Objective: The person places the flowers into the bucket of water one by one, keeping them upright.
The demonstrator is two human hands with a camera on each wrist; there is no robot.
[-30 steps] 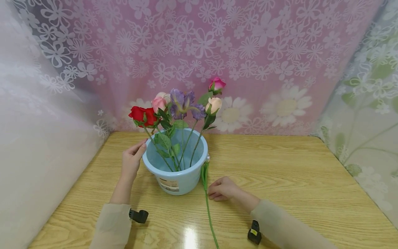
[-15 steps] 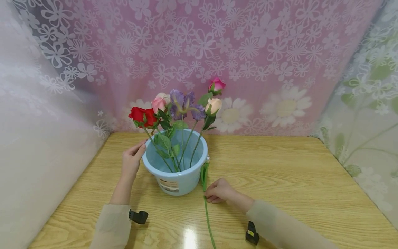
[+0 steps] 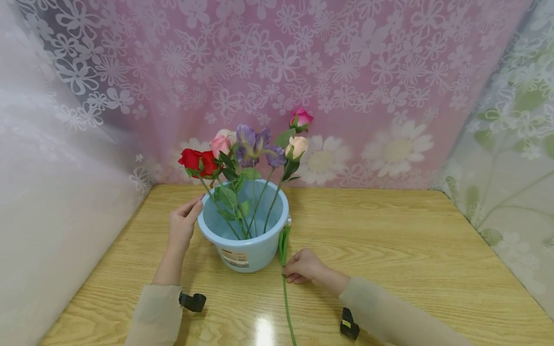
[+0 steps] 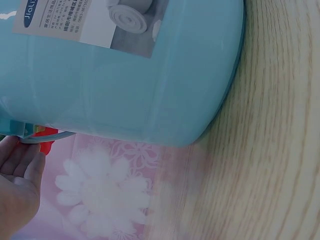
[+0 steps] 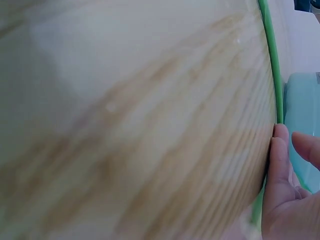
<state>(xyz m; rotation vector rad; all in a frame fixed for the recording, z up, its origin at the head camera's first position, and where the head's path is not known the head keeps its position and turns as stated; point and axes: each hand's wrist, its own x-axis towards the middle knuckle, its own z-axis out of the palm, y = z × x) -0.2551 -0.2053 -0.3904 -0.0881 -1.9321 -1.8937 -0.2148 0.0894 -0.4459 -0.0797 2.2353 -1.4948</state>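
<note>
A light blue bucket [image 3: 242, 255] holds several artificial flowers, among them a red rose [image 3: 200, 162], a purple iris [image 3: 255, 144] and a cream rosebud [image 3: 296, 147]. My left hand [image 3: 182, 223] grips the bucket's left rim; in the left wrist view its fingers [image 4: 11, 152] reach up by the thin handle [image 4: 55, 137]. Beside the bucket's right wall lies an artificial flower with a long green stem [image 3: 287, 307] and narrow leaves [image 3: 283, 245], its small white head mostly hidden. My right hand [image 3: 305, 268] pinches at this stem just below the leaves, with the thumb showing slightly apart in the right wrist view.
Everything stands on a wood-grain table [image 3: 381, 230]. A pink floral curtain [image 3: 346, 86] hangs behind it, with pale sheets [image 3: 65, 192] at the sides. Small black cameras [image 3: 193, 302] sit at both wrists.
My right hand has moved left from beside the stem onto it. The stem's near part has shifted slightly left. My left hand and the bucket have hardly moved.
</note>
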